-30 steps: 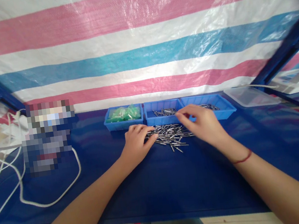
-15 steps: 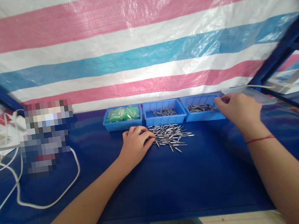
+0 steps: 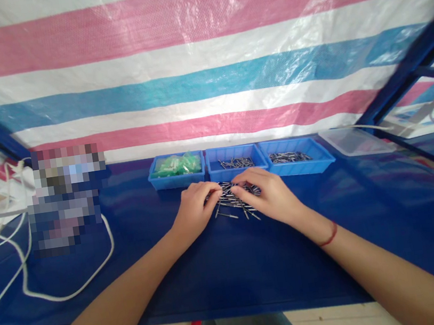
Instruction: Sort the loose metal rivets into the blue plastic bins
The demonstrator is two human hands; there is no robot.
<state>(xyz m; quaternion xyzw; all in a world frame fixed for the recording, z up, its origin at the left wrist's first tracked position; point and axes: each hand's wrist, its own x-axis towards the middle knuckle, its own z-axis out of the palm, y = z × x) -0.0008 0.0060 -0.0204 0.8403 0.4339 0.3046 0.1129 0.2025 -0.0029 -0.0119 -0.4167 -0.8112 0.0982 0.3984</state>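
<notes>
A loose pile of thin silvery metal pins that look like blind rivets point(image 3: 232, 199) lies on the blue tabletop, between my two hands. My left hand point(image 3: 194, 206) rests at the pile's left edge, thumb and forefinger brought together at the tips; whatever is between them is too small to make out. From the right, my right hand point(image 3: 267, 193) reaches over the pile, thumb and forefinger apart and curved around the rivets, covering part of them. Behind the pile, the middle blue bin point(image 3: 214, 172) and the right blue bin point(image 3: 322, 161) hold similar rivets.
The left blue bin point(image 3: 179, 181) holds green plastic packets point(image 3: 179, 164). A clear plastic lid point(image 3: 355, 142) lies at the back right. White cables point(image 3: 72, 297) loop over the left of the blue table point(image 3: 232, 273). A striped sheet point(image 3: 206, 86) hangs behind.
My right hand has come from the right bin leftward to the pile. My left hand stays at the pile's left edge, its thumb and forefinger now together. The pile looks drawn closer together.
</notes>
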